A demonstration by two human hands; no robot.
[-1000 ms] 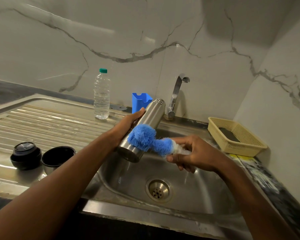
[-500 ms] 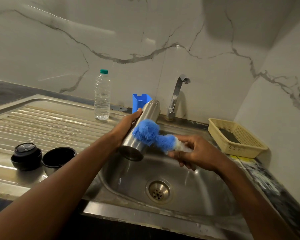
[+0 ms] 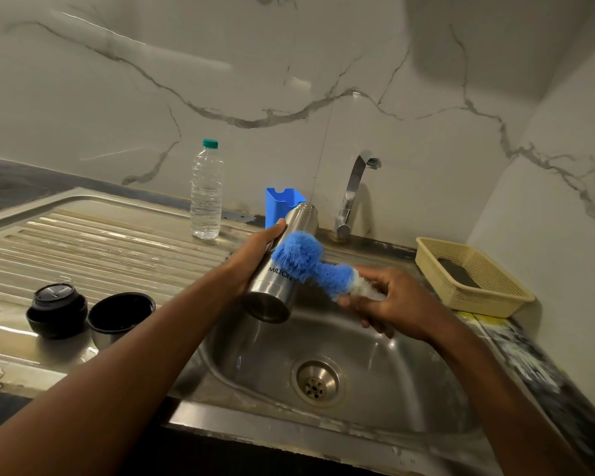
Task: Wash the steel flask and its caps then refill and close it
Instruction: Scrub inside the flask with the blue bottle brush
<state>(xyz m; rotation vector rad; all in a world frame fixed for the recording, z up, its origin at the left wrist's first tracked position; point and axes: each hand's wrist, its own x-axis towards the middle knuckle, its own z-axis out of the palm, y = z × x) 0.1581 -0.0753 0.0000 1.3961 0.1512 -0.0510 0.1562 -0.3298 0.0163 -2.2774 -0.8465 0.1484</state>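
Observation:
My left hand [image 3: 255,254] grips the steel flask [image 3: 275,286] over the sink basin [image 3: 375,400]; the flask is tilted, its base toward me and its open mouth toward the tap. My right hand [image 3: 389,304] holds the handle of a blue bottle brush [image 3: 303,257], whose bristle head presses against the flask's outer side. On the drainboard at the left stand the two caps: a black inner cap [image 3: 56,309] and a steel outer cap [image 3: 121,316] with its dark inside facing up.
A clear water bottle with a green lid [image 3: 206,197] stands at the back of the drainboard [image 3: 100,245]. A blue holder [image 3: 279,206] and the tap [image 3: 356,192] are behind the flask. A cream basket [image 3: 473,276] sits on the right counter.
The flask has tilted more upright and shifted slightly left. The brush head has slid up along the flask's side toward its mouth.

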